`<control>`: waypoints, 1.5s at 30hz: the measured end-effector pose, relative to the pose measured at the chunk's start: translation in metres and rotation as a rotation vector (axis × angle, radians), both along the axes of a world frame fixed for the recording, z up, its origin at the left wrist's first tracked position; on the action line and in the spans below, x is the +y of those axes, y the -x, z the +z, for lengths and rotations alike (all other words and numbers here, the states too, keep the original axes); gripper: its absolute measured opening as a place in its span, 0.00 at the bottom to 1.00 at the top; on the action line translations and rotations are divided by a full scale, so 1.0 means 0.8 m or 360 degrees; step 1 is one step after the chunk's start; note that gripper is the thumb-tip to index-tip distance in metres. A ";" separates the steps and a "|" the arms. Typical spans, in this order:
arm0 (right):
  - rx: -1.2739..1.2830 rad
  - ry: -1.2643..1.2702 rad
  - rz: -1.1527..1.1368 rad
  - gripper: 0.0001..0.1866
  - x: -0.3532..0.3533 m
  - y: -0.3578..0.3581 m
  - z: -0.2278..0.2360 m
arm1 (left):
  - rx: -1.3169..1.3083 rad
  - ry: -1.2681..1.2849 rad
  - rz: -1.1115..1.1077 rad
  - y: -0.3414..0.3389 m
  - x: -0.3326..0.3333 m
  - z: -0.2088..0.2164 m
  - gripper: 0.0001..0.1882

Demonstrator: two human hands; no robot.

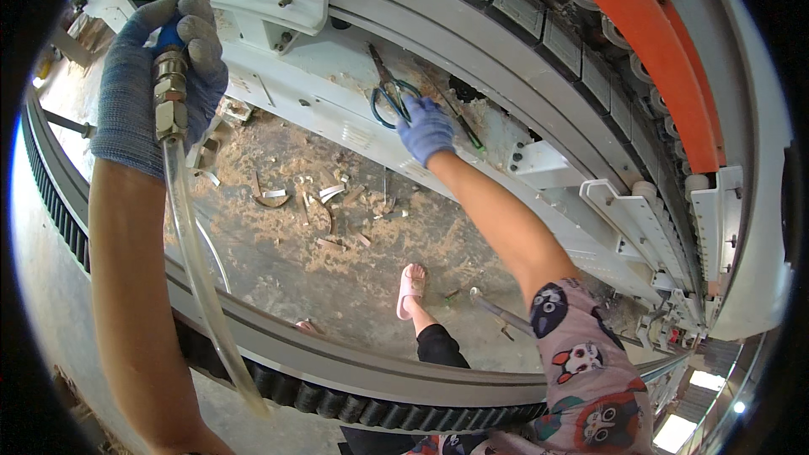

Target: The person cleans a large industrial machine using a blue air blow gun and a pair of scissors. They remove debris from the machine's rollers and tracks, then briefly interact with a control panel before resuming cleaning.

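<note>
My left hand (195, 59), in a blue-grey knitted glove, is raised at the upper left and closed round a blue air blow gun (173, 29). A metal coupling (171, 97) joins the blow gun to a clear hose (198, 261) that hangs down past my forearm. My right hand (428, 131), gloved in the same way, reaches to the white machine ledge, its fingers closed at the handles of a pair of scissors (383, 76). The blades point away from me. Beside the scissors lies a thin dark tool with a green end (468, 128).
A machine with a grey rail (404, 0), dark track pads (518, 8) and an orange curved guard (653, 25) runs along the far and right sides. Wood scraps and sawdust (329, 194) litter the floor. A ribbed black belt on a curved grey rail (362, 371) crosses near me.
</note>
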State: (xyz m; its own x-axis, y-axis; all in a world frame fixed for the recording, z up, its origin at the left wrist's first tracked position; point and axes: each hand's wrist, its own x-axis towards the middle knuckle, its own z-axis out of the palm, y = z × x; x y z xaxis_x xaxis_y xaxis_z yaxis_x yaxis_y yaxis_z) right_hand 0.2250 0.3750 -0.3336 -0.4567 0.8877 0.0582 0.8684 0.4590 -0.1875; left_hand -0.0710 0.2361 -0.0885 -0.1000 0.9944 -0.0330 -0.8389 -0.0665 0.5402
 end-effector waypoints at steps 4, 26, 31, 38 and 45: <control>-0.0066 0.0220 -0.0339 0.30 0.024 0.054 0.005 | -0.0007 0.0002 0.0012 0.001 0.001 0.000 0.15; 0.1207 0.0652 0.0187 0.29 -0.270 -0.004 0.374 | 0.1498 0.0539 -0.0218 -0.058 -0.099 0.159 0.17; 0.1199 0.0355 0.0143 0.29 -0.297 0.032 0.378 | 0.1614 0.0404 -0.0278 -0.062 -0.113 0.169 0.18; 0.1028 0.0079 0.0203 0.30 -0.290 0.045 0.384 | 0.1647 0.0444 -0.0376 -0.053 -0.116 0.166 0.16; 0.1048 0.0270 0.0331 0.30 -0.278 0.034 0.393 | 0.1706 0.0447 -0.0292 -0.064 -0.113 0.166 0.16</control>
